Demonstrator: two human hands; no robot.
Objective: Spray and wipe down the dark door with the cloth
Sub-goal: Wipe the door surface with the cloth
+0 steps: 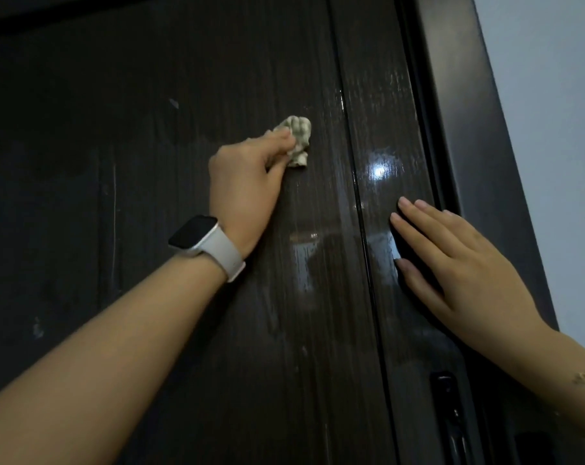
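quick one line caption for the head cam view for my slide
Left hand presses a crumpled cloth to the dark door; right hand rests flat beside the frame.

We had a single view, from the camera worn on the head, so nothing was shared with another. It looked forward and tilted upward along the door [150,196], close enough that the dark panel filled nearly the whole picture. Both forearms reached in from the bottom edge, the left hand [242,176] near the centre and the right hand [462,263] lower right. A strip of pale wall [552,129] showed at the right edge, slanted by the wide lens.
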